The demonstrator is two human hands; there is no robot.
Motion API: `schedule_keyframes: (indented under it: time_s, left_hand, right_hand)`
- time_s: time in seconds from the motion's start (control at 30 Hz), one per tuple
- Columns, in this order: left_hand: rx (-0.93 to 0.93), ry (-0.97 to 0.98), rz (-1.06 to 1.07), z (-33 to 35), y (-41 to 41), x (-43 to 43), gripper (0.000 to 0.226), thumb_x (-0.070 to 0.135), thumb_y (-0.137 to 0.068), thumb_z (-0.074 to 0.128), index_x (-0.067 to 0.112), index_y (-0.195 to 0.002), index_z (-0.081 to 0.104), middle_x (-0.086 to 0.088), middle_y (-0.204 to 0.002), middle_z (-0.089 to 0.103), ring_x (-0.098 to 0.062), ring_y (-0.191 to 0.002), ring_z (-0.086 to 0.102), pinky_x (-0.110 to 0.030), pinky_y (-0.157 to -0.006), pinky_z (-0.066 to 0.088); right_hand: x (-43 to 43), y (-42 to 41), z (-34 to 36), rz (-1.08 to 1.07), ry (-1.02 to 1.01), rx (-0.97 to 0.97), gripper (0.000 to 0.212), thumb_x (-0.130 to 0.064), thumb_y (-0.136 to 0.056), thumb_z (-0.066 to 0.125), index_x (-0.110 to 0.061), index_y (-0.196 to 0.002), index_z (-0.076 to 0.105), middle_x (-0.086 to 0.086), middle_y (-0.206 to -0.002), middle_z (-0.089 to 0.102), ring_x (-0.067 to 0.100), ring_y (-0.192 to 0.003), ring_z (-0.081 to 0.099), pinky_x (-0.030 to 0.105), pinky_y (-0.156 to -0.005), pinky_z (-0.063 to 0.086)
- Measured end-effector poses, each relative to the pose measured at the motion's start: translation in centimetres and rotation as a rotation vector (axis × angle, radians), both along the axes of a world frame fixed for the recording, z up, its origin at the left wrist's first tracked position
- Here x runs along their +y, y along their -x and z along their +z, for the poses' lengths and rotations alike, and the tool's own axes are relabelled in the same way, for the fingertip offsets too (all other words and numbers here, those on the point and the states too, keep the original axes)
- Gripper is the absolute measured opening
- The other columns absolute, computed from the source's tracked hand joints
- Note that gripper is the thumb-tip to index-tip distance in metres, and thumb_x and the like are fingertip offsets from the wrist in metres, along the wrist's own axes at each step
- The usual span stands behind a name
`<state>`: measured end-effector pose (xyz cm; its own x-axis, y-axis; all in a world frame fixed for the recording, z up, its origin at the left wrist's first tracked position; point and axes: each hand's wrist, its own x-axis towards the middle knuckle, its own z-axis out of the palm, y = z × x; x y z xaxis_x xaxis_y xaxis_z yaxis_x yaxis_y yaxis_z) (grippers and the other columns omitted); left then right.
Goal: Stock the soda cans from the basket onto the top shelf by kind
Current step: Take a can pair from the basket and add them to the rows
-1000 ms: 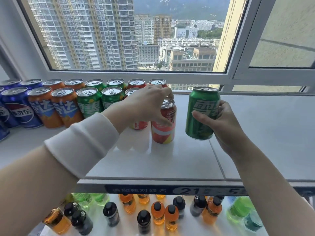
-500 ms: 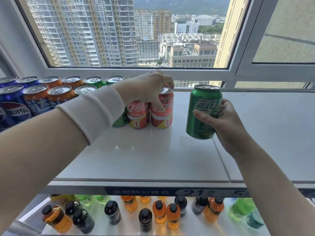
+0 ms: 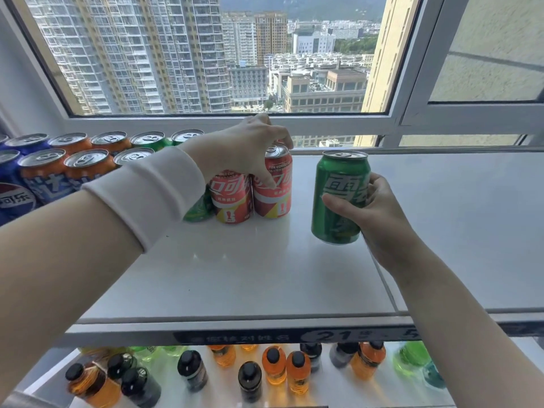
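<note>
On the white top shelf [image 3: 235, 275] my left hand [image 3: 244, 145] reaches over from the left and grips the top of a red cola can [image 3: 276, 198], thumb on its front and fingers behind the rim. This can stands upright, touching a second red can [image 3: 232, 198] on its left. To the right, my right hand [image 3: 379, 213] holds an upright green soda can [image 3: 338, 195] by its side, at or just above the shelf surface and apart from the red cans. The basket is out of view.
Left of the red cans stand rows of green cans [image 3: 147, 139], orange cans [image 3: 85, 160] and blue cola cans [image 3: 14, 198]. A window frame [image 3: 323, 122] backs the shelf. Bare shelf lies to the right. Several bottles [image 3: 273, 366] stand on the lower shelf.
My left hand has carried the red can from the middle of the shelf back to the row, setting it against the other red can. The right hand with the green can has barely moved.
</note>
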<state>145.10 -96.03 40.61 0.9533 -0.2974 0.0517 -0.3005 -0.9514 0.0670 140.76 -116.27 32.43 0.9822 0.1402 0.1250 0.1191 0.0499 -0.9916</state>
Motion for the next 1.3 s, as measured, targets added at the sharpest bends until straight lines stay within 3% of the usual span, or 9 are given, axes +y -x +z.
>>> schedule_keyframes:
  time_s: [0.27, 0.37, 0.5, 0.7, 0.87, 1.0, 1.17, 1.3]
  left_hand:
    - [-0.044, 0.029, -0.024, 0.0, 0.7, 1.0, 0.075, 0.04, -0.076, 0.07, 0.028, -0.14, 0.035, -0.006, -0.136, 0.04, -0.024, -0.13, 0.028, -0.043, -0.101, 0.034]
    - [-0.09, 0.095, -0.033, 0.7, 1.8, 2.2, 0.064, 0.037, -0.082, 0.064, 0.025, -0.139, 0.037, -0.004, -0.141, 0.042, -0.022, -0.13, 0.034, -0.042, -0.101, 0.034]
    - [-0.15, 0.107, -0.017, 1.9, 3.8, 5.1, 0.049, 0.034, -0.088, 0.056, 0.021, -0.134, 0.044, -0.006, -0.137, 0.045, -0.02, -0.122, 0.043, -0.032, -0.096, 0.034]
    - [-0.184, 0.106, 0.054, 2.3, 7.3, 10.8, 0.047, 0.037, -0.088, 0.056, 0.023, -0.132, 0.046, -0.007, -0.134, 0.046, -0.02, -0.116, 0.049, -0.034, -0.095, 0.038]
    - [-0.187, 0.098, 0.085, 1.3, 9.9, 14.3, 0.045, 0.038, -0.089, 0.054, 0.025, -0.131, 0.046, -0.007, -0.134, 0.045, -0.024, -0.122, 0.045, -0.04, -0.099, 0.035]
    - [-0.187, 0.103, 0.069, 0.4, 10.7, 16.6, 0.044, 0.038, -0.088, 0.055, 0.028, -0.13, 0.046, -0.007, -0.133, 0.044, -0.024, -0.123, 0.042, -0.039, -0.1, 0.034]
    - [-0.208, 0.083, 0.036, -0.4, 10.6, 17.4, 0.044, 0.039, -0.09, 0.053, 0.028, -0.131, 0.045, -0.005, -0.138, 0.043, -0.023, -0.13, 0.035, -0.037, -0.1, 0.032]
    - [-0.212, 0.102, 0.005, -0.9, 10.7, 17.3, 0.043, 0.038, -0.09, 0.052, 0.027, -0.131, 0.045, -0.004, -0.138, 0.043, -0.024, -0.127, 0.04, -0.035, -0.097, 0.032]
  right_hand:
    - [0.9, 0.7, 0.4, -0.009, 0.006, -0.019, 0.076, -0.024, -0.051, 0.076, -0.016, -0.118, 0.041, 0.008, -0.114, 0.06, 0.014, -0.101, 0.061, 0.033, -0.087, 0.051]
    - [2.0, 1.4, 1.0, 0.008, 0.003, -0.042, 0.074, -0.023, -0.053, 0.076, -0.015, -0.118, 0.043, 0.007, -0.111, 0.061, 0.014, -0.099, 0.062, 0.028, -0.081, 0.051]
    - [5.1, 2.6, 1.5, 0.072, 0.025, -0.089, 0.056, -0.01, -0.069, 0.075, -0.019, -0.115, 0.045, 0.003, -0.107, 0.062, 0.013, -0.099, 0.062, 0.026, -0.08, 0.053]
    - [11.9, 4.6, -0.8, 0.055, 0.092, -0.142, 0.061, -0.014, -0.064, 0.082, -0.024, -0.112, 0.045, 0.0, -0.105, 0.063, 0.007, -0.096, 0.063, 0.025, -0.08, 0.054]
    - [16.0, 5.1, -2.8, -0.014, 0.155, -0.166, 0.07, -0.028, -0.056, 0.086, -0.026, -0.114, 0.046, 0.003, -0.111, 0.062, 0.017, -0.106, 0.06, 0.044, -0.089, 0.052]
    - [18.5, 5.0, -3.3, -0.121, 0.183, -0.212, 0.07, -0.021, -0.059, 0.087, -0.026, -0.115, 0.046, 0.002, -0.115, 0.058, 0.016, -0.108, 0.057, 0.043, -0.092, 0.05]
    - [20.5, 4.7, -3.8, -0.278, 0.237, -0.255, 0.083, -0.033, -0.053, 0.086, -0.017, -0.125, 0.047, 0.006, -0.124, 0.051, 0.021, -0.118, 0.049, 0.044, -0.099, 0.044]
    - [21.2, 4.8, -3.9, -0.32, 0.241, -0.263, 0.08, -0.022, -0.06, 0.086, -0.013, -0.128, 0.044, 0.005, -0.126, 0.047, 0.019, -0.12, 0.046, 0.04, -0.103, 0.04]
